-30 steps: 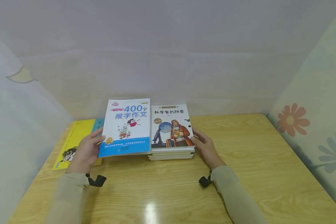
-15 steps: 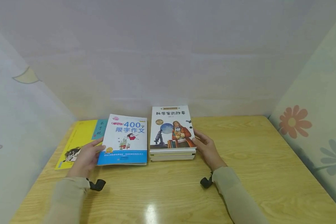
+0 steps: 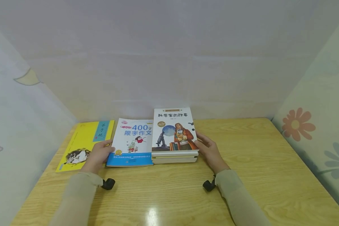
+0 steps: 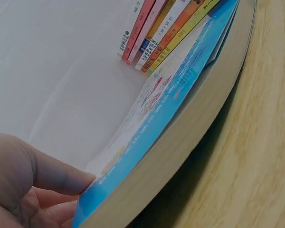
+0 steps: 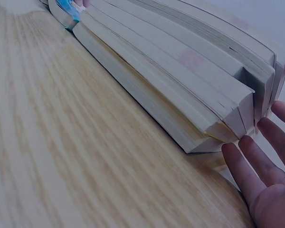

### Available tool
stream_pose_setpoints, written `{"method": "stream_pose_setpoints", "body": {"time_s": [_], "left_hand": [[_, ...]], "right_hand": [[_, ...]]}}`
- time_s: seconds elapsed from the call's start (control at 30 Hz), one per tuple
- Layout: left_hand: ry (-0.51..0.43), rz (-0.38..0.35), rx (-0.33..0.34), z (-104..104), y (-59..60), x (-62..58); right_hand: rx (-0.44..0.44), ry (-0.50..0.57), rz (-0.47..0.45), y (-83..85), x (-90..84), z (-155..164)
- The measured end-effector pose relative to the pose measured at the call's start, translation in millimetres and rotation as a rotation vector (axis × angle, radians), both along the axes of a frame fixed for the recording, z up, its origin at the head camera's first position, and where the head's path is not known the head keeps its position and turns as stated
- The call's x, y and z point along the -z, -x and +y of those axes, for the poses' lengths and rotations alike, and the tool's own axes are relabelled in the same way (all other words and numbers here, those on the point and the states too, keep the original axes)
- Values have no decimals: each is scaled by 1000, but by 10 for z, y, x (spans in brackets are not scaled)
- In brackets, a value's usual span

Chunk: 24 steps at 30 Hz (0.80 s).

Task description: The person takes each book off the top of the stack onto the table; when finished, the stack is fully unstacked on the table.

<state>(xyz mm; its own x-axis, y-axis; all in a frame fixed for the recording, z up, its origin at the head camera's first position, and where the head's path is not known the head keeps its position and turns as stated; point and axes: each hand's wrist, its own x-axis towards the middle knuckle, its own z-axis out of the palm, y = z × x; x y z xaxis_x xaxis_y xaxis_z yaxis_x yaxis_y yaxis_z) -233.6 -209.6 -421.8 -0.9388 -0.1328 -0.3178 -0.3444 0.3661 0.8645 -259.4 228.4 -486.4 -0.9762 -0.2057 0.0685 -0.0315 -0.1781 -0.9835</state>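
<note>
My left hand (image 3: 97, 155) pinches the left edge of a white and blue paperback book (image 3: 131, 142), thumb on the cover and fingers beneath. In the left wrist view this book bows, its held end raised above the wood and its far end at the stack's spines. A stack of several books (image 3: 172, 131) stands to its right, topped by a white cover with a long-haired figure and a telescope. My right hand (image 3: 212, 153) is at the stack's right side; in the right wrist view its fairly straight, spread fingers (image 5: 244, 171) touch the book ends (image 5: 240, 111).
A yellow book (image 3: 84, 135) with a teal panel lies flat at the left, behind my left hand. All of this is on a wooden table (image 3: 169, 194). A pale cloth wall (image 3: 169, 78) rises behind it, with flower-patterned cloth (image 3: 313, 110) along the right side.
My left hand has lowered the white and blue book, then slid it right until it meets the stack. More of the yellow book shows. My right hand stays at the stack.
</note>
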Motion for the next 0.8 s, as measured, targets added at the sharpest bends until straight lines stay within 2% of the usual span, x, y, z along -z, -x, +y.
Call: {"method": "stream_pose_setpoints", "body": {"time_s": [0.13,0.33,0.47,0.63,0.8], "left_hand": [[92,11,2,29,20,31],[294,58,46,43,5,-7],[404,83,18,97,-12,-39],[436,113,18,165,-14,-33],[395,185,26,307,15,-41]], "right_hand": [[-4,-5,10,13,11,-8],[-8,-7,20,17,8,-16],[-5,-7,20,22,21,-2],[-6,-7,13,43,50,15],[-14,-6,16,51,52,11]]}}
